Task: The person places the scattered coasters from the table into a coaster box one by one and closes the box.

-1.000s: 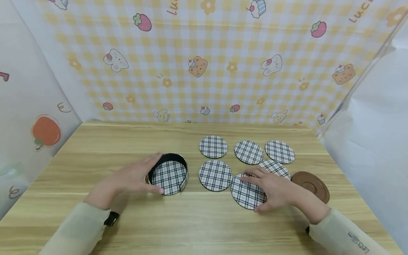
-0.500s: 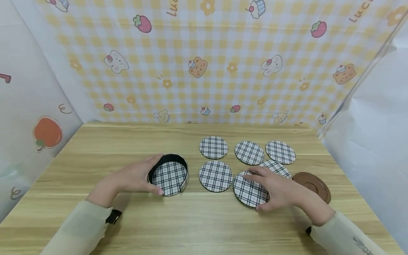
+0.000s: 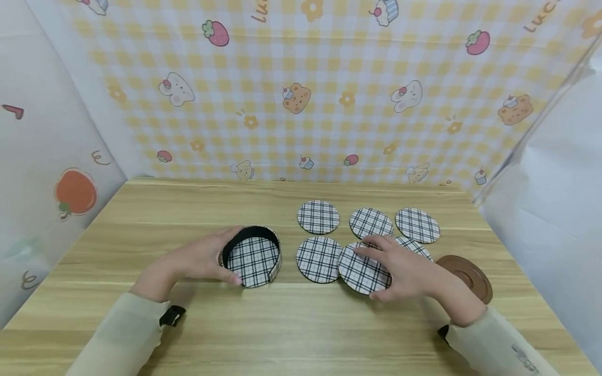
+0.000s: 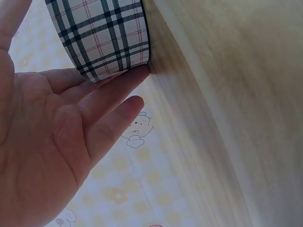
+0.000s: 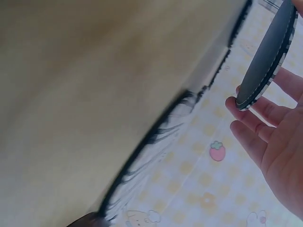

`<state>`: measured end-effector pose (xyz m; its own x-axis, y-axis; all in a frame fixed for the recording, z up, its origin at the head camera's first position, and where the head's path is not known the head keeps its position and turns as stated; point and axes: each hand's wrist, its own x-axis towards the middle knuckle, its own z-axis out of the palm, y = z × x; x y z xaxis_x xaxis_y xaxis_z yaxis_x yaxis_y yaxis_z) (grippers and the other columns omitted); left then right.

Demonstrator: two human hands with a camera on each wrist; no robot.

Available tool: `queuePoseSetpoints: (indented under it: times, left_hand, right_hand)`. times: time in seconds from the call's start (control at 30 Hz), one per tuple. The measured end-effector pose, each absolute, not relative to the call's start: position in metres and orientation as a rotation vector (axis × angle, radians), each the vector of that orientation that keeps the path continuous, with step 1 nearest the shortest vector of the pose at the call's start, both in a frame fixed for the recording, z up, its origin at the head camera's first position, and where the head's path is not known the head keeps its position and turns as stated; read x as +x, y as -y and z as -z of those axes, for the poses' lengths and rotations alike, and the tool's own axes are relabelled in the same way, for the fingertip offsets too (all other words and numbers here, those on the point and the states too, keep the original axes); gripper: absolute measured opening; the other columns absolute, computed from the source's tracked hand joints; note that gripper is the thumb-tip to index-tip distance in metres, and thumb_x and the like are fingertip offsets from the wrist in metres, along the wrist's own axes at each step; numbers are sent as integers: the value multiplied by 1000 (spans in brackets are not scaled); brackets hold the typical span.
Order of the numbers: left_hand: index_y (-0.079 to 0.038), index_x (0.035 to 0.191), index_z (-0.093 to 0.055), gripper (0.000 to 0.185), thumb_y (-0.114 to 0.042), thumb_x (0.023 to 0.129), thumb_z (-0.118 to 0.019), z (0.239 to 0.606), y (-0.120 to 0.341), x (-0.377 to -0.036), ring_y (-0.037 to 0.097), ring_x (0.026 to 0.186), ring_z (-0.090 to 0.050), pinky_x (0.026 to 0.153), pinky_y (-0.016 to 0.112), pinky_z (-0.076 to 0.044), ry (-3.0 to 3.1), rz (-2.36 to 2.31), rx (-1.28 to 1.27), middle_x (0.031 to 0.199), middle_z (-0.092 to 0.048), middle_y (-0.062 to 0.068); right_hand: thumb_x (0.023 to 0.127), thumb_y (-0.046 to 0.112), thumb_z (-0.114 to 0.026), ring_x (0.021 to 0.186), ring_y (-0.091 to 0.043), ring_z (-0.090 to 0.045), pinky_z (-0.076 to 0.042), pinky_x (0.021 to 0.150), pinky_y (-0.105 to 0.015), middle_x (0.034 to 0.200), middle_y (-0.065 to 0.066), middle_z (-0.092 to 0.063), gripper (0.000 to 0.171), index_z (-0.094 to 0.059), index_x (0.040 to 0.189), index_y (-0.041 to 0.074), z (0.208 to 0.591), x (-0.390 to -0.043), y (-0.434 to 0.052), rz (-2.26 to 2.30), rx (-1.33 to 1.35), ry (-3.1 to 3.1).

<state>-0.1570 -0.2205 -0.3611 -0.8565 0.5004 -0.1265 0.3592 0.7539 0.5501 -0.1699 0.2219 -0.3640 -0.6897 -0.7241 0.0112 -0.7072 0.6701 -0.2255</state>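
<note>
Head view: wooden table (image 3: pixel 301 324) (perhaps laminate).

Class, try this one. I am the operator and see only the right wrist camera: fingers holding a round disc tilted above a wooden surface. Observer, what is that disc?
Observer: It is a plaid coaster; the right hand holds it at the front of a group of coasters.
Operator: What is the other hand doing?
Observer: The left hand grips a round holder with plaid sides, which stands left of the coasters.
Operator: What else lies on the table?
Observer: Five more coasters lie flat, one of them partly hidden behind the right hand, and a brown disc sits to that hand's right.
</note>
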Motion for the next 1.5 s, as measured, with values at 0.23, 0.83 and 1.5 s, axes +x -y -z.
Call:
queuePoseSetpoints:
  times: [0.23,0.83,1.5]
  left_hand:
    - [5,154,-20,121,-50,69,-86,360,219,-157,48,142,-35,114,64,-31,-2685,-775,659,158,-29,29]
    - [3,155,-19,121,-48,69,-87,363,220,-157,48,142,-35,114,65,-30,-2667,-820,625,158,-30,28]
    - [3,155,-18,121,-50,71,-85,361,220,-156,48,144,-31,117,63,-27,-2661,-804,628,158,-28,28]
  right_hand:
    - [68,47,-80,133,-35,-45,-49,100,-55,147,-17,-46,86,-52,144,16,360,-176,-210,367,-1253,-2823]
    - [71,50,-81,143,-36,-37,-44,109,-54,155,-14,-37,91,-45,150,21,353,-189,-156,408,-1270,-2755]
    - [76,55,-76,142,-27,-36,-44,110,-47,156,-12,-35,87,-44,150,20,345,-200,-83,399,-1432,-2625]
